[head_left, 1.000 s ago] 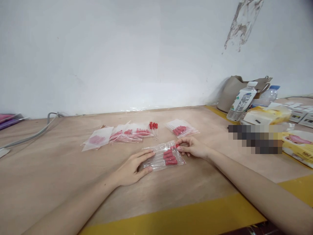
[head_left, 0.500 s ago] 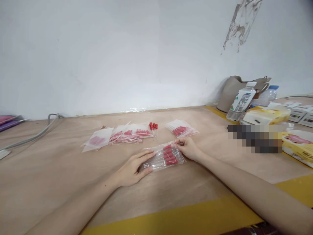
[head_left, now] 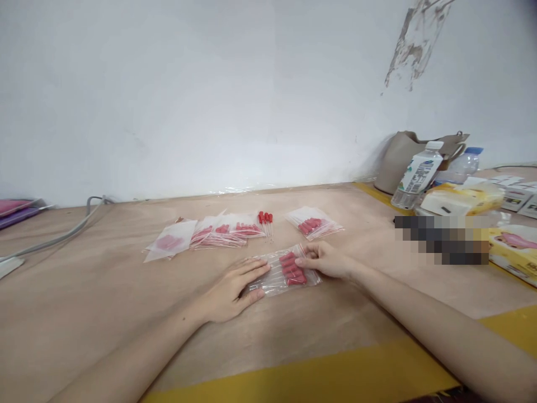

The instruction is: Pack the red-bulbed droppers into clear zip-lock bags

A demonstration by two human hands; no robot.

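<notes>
A clear zip bag lies flat on the table, holding several droppers with red rubber bulbs. The bulbs are toward the bag's right end, their thin clear stems pointing left. Spread over the left end of the bag, my left hand rests with its fingers stretched out. My right hand is at the red-striped right end, thumb on the plastic beside the bulbs and fingers curled at the bag's upper corner. A few loose red-bulbed droppers lie just beyond the bag.
Filled bags overlap in a row at the back left. Another small pile of bags lies back right. Farther right stand a water bottle, a grey-brown bag and yellow packages. A grey cable runs along the left.
My right thumb has moved from the bag's upper right corner down and left onto the plastic by the bulbs. My left hand stays on the bag's left end.
</notes>
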